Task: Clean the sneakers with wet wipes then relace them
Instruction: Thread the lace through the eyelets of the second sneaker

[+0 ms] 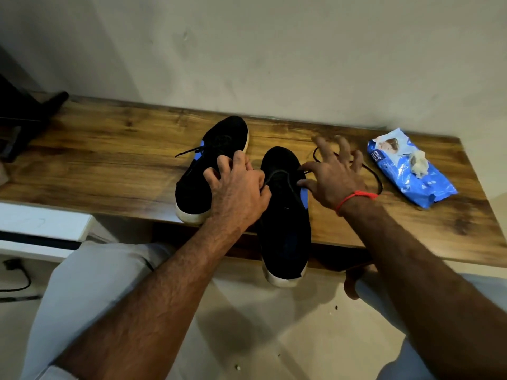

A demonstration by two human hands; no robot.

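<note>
My wooden table (pixel 115 160) is narrow, its far edge against the wall (pixel 274 50) and its near edge just above my knees. The right sneaker (pixel 285 215) lies across that near edge, its white-soled heel hanging past it over the floor, toe pointing far. The left sneaker (pixel 208 165) sits just beside it, wholly on the table, heel at the near edge. Bare wood runs wide to the left, up to a dark object (pixel 27 116) at the far left corner; to the right, near the table's end, lies the blue wet wipes pack (pixel 411 171) with a crumpled wipe (pixel 418 163) on top. My left hand (pixel 238 187) rests on the left sneaker, fingers curled, pinching the black lace (pixel 282 174) at the right sneaker's throat. My right hand (pixel 334 176) has fingers spread, thumb and forefinger pinching the same lace, whose loose loop trails on the wood behind it. Both sneakers are black with blue patches and pale soles.
</note>
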